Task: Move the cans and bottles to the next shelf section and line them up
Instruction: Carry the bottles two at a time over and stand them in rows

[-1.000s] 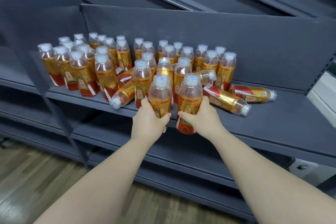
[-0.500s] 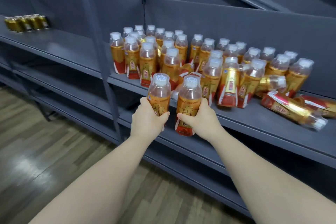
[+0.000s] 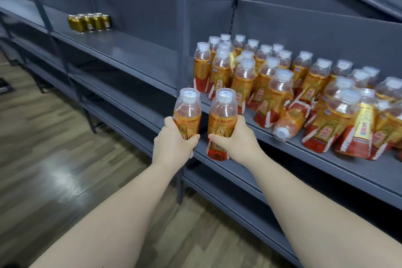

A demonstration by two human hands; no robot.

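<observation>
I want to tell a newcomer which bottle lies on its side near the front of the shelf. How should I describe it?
Find the grey shelf crowded with orange bottles. Near its front edge, just right of the held bottle in the right hand, lies the fallen bottle. Its white cap points out toward the viewer, while the caps around it point up.

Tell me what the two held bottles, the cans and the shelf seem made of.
Bottles: clear plastic, see-through at the shoulders, with glossy printed wraps and white caps. Cans: likely metal, shiny gold. Shelf: probably painted metal, matte grey, thin flat boards.
</observation>
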